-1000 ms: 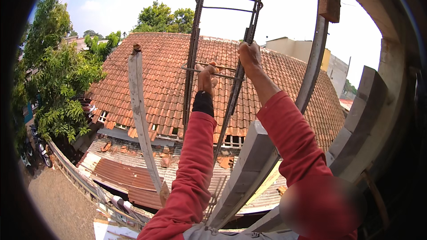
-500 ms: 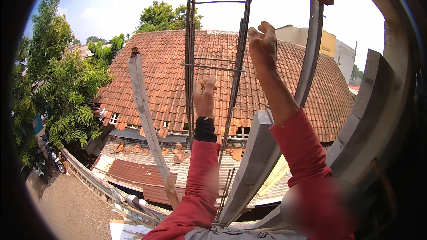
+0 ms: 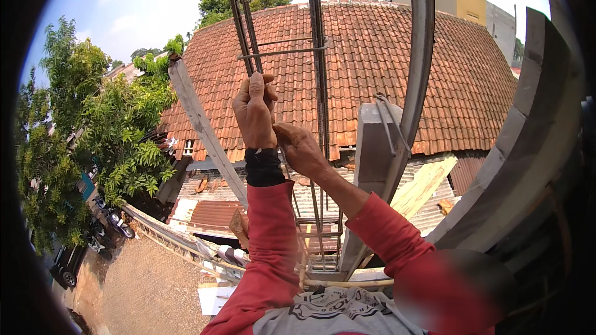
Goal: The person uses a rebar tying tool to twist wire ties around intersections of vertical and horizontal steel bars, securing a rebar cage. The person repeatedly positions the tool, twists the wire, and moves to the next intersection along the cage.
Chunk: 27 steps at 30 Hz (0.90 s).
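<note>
My left hand (image 3: 253, 115), with a black band at its wrist, is closed at the left pair of ribbed steel rebars (image 3: 244, 18). Its thumb points up and its fingers curl to the right, where the bars pass into the grip. My right hand (image 3: 304, 151) is just below and to the right, fingers pinched together close to my left palm. Whatever lies between those fingertips is hidden. A square stirrup tie (image 3: 282, 53) joins the left bars to the right rebar (image 3: 318, 37) above my hands.
A grey block post (image 3: 372, 142) with a bent metal rod (image 3: 386, 121) on top stands right, beside a curved-looking metal post (image 3: 420, 56). A timber post (image 3: 202, 118) leans at left. Beyond are a tiled roof (image 3: 372, 68), trees (image 3: 99, 118) and a yard below (image 3: 143, 279).
My right hand has come down and left from beside the right rebar to meet my left hand. My left hand has moved left onto the left bars. The view has tilted downward.
</note>
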Available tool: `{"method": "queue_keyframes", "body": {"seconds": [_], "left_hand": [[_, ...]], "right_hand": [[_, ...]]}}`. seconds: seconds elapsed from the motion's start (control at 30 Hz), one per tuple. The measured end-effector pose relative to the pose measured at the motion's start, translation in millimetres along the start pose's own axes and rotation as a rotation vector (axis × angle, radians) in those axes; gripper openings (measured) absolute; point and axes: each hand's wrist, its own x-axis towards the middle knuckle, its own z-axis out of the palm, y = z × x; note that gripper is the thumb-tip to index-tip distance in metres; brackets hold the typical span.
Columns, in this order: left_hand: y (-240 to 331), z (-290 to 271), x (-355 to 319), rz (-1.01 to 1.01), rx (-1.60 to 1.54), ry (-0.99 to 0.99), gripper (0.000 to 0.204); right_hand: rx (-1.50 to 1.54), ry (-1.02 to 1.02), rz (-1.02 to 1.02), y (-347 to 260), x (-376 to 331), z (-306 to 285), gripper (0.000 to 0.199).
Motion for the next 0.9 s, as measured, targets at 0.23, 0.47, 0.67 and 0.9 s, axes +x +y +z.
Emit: {"method": "queue_keyframes", "body": {"seconds": [0.23,0.47,0.67,0.9], "left_hand": [[30.3,-5.1,-15.7,0.171,-0.085,-0.037,0.063],[-25.3,-40.3,-32.6,0.023,0.071,-0.125,0.046],[-124.7,-72.3,-60.9,-0.097,0.274,-0.271,0.037],[-103.4,-28.4,-32.0,0.268,0.536,0.007,0.018]], "right_hand": [[0.43,0.151,-0.129,-33.7,30.0,-12.1,0.019],[0.583,0.123,-0.002,-46.8,71.4,-38.3,0.019],[0.626,0.128,0.031,-5.6,69.8,-24.4,0.018],[0.464,0.147,-0.195,-74.4,76.5,-27.0,0.02]]}}
